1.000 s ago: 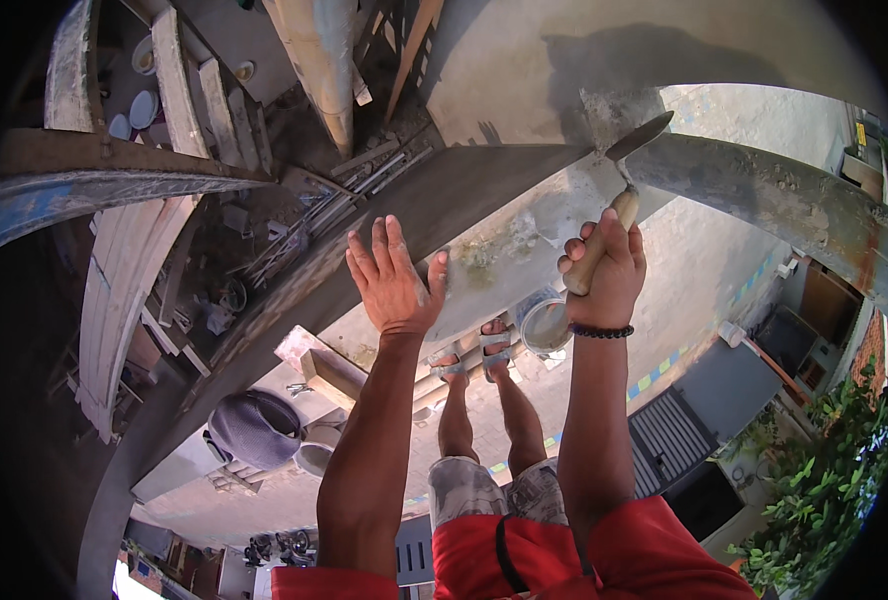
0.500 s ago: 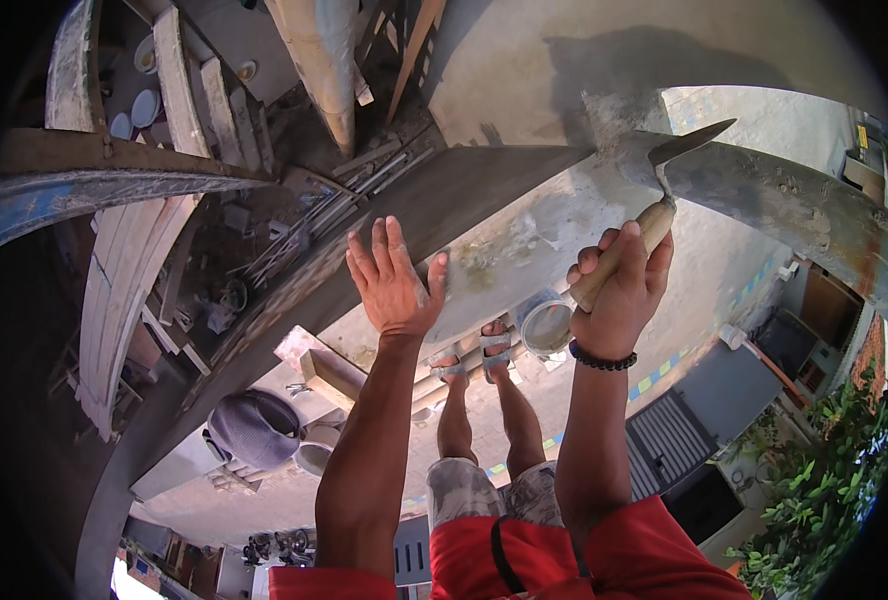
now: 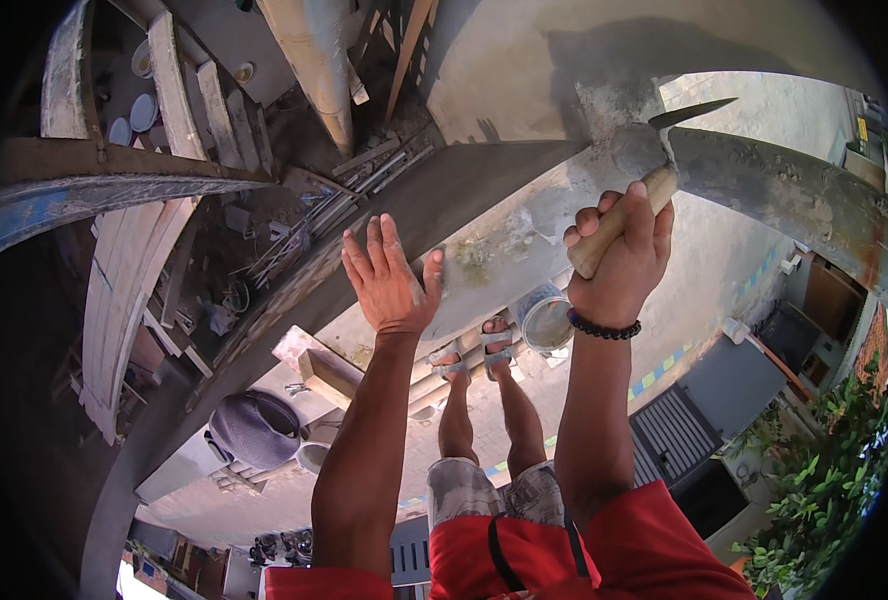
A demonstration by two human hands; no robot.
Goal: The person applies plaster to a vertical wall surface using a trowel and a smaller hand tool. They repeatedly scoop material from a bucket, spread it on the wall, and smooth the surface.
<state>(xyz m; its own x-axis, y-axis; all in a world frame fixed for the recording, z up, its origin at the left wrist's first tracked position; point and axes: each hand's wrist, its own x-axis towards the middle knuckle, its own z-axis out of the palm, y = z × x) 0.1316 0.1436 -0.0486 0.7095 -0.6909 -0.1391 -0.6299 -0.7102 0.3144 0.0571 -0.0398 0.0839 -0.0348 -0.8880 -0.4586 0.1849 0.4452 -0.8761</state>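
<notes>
My right hand [image 3: 624,262] is closed around the wooden handle of a pointed trowel [image 3: 692,111]. The trowel's narrow metal blade shows nearly edge-on and points to the right, close to a patch of rough grey mortar [image 3: 632,145] at the wall's end. With fingers stretched and thumb apart, my left hand [image 3: 396,284] holds nothing. It lies over or just above the dark grey ledge [image 3: 499,158]; whether the palm touches it I cannot tell. Some pale grey residue marks that hand near the thumb.
A bucket [image 3: 546,322] stands beside my sandalled feet on a pale plank-like surface. Wooden boards [image 3: 129,300] and debris fill the left side. A grey-purple rounded cloth item [image 3: 254,430] lies at lower left. A concrete beam [image 3: 794,190] extends right.
The trowel has turned slightly in my right hand, and its blade sits a little higher and flatter. My left hand stays in nearly the same place.
</notes>
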